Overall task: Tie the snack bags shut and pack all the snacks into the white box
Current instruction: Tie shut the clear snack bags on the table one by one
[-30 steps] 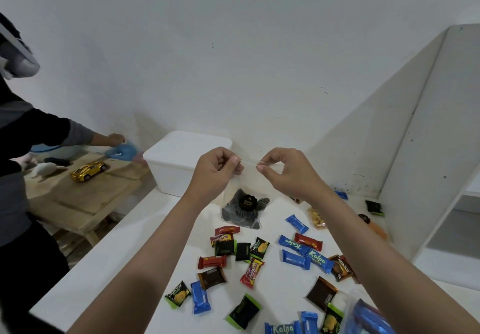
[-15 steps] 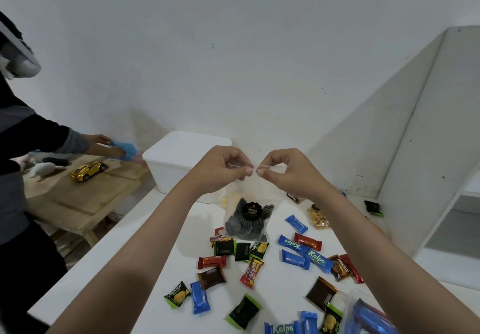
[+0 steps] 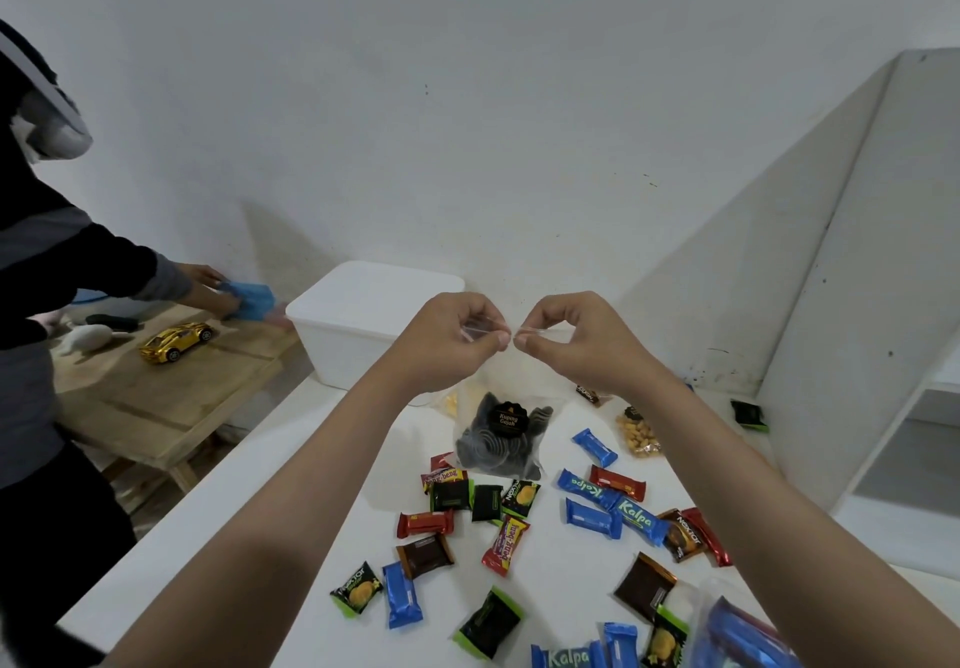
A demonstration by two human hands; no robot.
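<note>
A clear snack bag [image 3: 501, 436] of dark round cookies with a black label hangs above the white table [image 3: 249, 501]. My left hand [image 3: 449, 340] and my right hand [image 3: 569, 337] both pinch its top edge, fingertips almost touching. The lidded white box [image 3: 363, 324] stands behind my left hand against the wall. Many small wrapped snacks lie on the table below, among them a blue Kalpa bar [image 3: 636, 517] and a red Beng-beng bar [image 3: 505, 545]. A clear bag of yellow nuts [image 3: 639, 433] lies under my right wrist.
Another person [image 3: 47, 304] stands at the left, wiping a low wooden table [image 3: 156, 397] with a blue cloth [image 3: 249, 296]; a gold toy car [image 3: 176, 341] sits on it. A white partition [image 3: 831, 304] rises at the right. A blue packet [image 3: 743, 631] lies at the bottom right.
My hands have drawn together, from a hand's width apart to fingertips nearly meeting, bunching the bag's top. The bag has shifted slightly toward me. The other person's hand has moved with the cloth.
</note>
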